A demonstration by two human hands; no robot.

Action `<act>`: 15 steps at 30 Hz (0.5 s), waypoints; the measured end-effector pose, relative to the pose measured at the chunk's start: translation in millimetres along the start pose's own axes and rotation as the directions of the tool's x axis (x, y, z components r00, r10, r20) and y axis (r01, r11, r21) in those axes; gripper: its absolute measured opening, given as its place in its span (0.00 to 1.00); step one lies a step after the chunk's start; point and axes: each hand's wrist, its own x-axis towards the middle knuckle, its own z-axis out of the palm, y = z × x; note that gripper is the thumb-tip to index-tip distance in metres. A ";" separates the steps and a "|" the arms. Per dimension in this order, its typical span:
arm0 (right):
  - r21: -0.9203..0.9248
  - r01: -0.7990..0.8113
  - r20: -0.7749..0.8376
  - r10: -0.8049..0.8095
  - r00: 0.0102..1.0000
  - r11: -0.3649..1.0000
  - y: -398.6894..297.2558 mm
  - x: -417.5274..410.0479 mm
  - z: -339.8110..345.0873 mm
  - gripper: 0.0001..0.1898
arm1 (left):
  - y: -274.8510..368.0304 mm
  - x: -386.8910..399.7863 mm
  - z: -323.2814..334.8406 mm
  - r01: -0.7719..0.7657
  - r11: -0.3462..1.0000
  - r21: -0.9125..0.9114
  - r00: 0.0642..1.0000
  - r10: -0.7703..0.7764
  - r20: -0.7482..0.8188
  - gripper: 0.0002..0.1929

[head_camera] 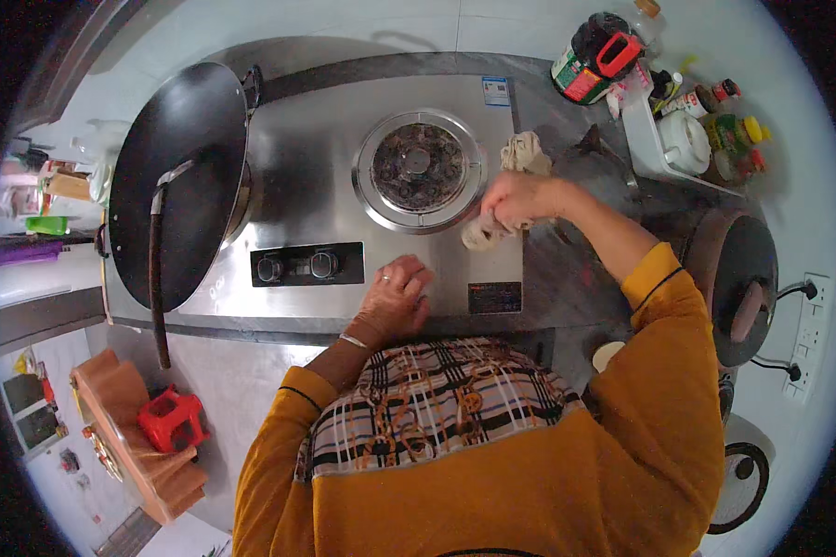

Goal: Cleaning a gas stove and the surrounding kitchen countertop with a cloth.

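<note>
Bunched in my right hand (pixel 519 200) is a pale cloth (pixel 524 152), its folds pressed on the right side of a stainless-steel gas hob (pixel 306 167). Just left of that hand lies the right burner (pixel 418 167), a dark round plate inside a shiny ring. My left hand (pixel 397 292) rests near the hob's front edge with fingers loosely curled, a ring on one finger, and nothing seen in it. Two control knobs (pixel 324 264) sit on a black panel to its left. A large black wok (pixel 181 174) covers the left burner area, with a long-handled utensil (pixel 157 257) lying across it.
At the back right stand a large dark jug with a red handle (pixel 616 56) and a white bin (pixel 644 146) of bottles. A lidded cooking pot (pixel 731 285) is farther right, near a wall power strip (pixel 806 338). A red stool (pixel 174 419) stands lower left.
</note>
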 end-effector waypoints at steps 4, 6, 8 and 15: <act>-0.467 -0.215 -0.646 -0.164 0.746 0.858 38.1 15.7 11.8 0.16 | -2.9 0.5 3.1 0.004 1.000 0.015 1.000 -0.004 0.011 0.23; -0.534 -0.297 -0.697 -0.213 0.684 0.792 30.3 9.7 30.1 0.18 | -2.2 0.3 3.1 0.008 1.000 0.015 1.000 -0.008 0.013 0.22; -0.582 -0.384 -0.738 -0.267 0.620 0.717 25.8 8.2 35.7 0.20 | -1.6 0.6 2.1 0.012 1.000 0.015 1.000 -0.012 0.016 0.22; -0.539 -0.489 -0.711 -0.060 0.700 0.686 28.0 27.3 1.1 0.22 | -2.2 -2.3 2.7 0.049 0.998 0.051 0.994 -0.053 0.091 0.23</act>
